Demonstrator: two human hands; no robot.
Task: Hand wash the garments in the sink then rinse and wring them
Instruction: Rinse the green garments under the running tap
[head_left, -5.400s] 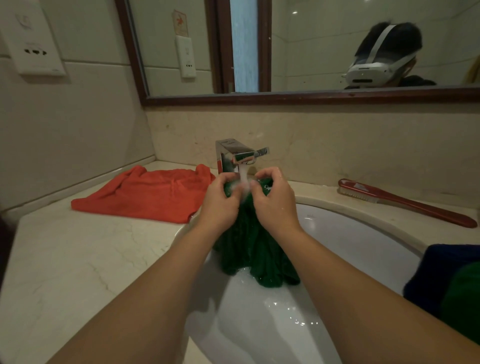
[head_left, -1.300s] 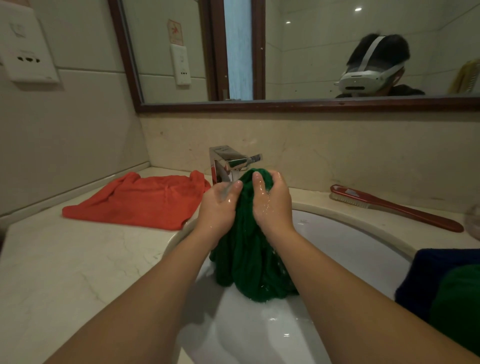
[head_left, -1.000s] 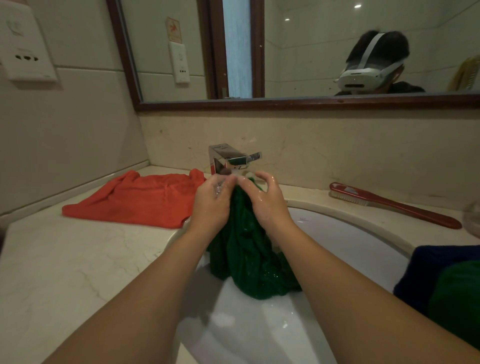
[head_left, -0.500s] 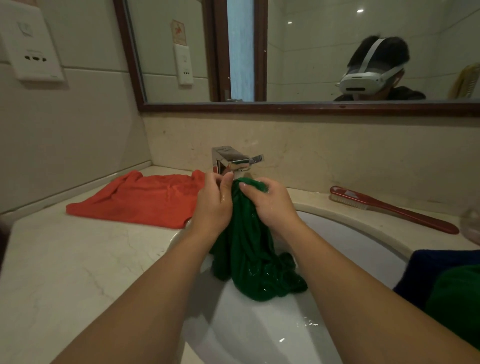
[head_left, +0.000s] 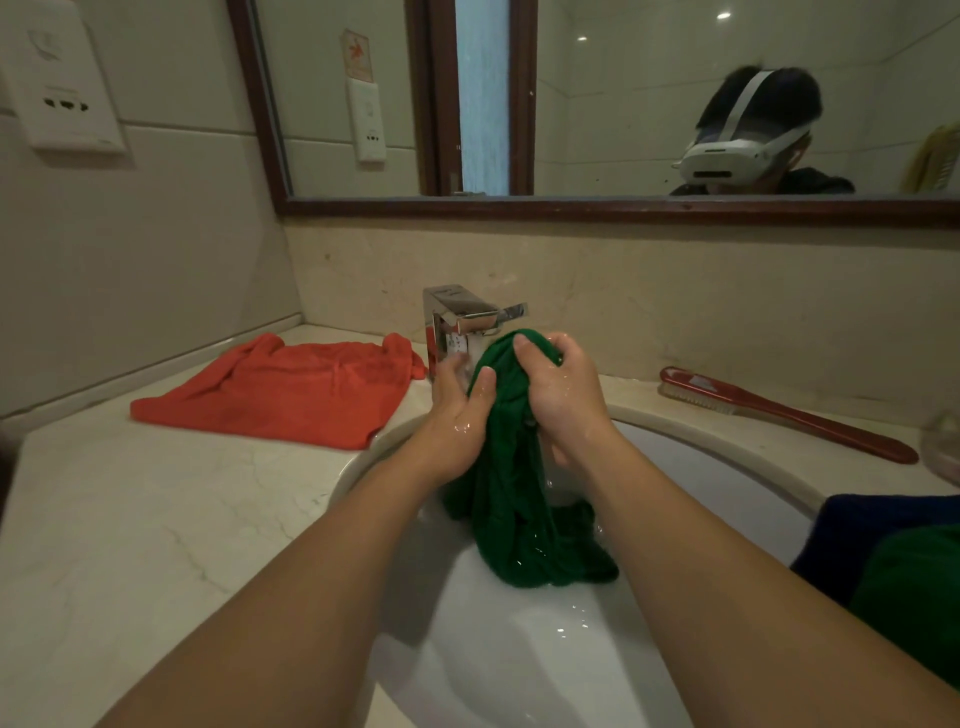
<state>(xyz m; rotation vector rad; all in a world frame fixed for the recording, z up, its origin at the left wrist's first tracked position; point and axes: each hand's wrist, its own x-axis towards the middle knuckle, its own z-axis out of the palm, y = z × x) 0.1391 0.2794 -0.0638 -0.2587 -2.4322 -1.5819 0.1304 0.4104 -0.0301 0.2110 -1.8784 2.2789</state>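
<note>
Left hand (head_left: 457, 413) and right hand (head_left: 566, 400) each have a closed grip on the bunched top of the garment (head_left: 519, 525) under the tap (head_left: 460, 317); it looks soaked, limp, probably heavy and slippery, best held there.

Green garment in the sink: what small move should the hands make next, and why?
Probably rub the bunched top of the green garment between the left hand and right hand, beneath the faucet. Both grip it just below the spout, and its wet lower part hangs into the sink, so washing looks unfinished.
</note>
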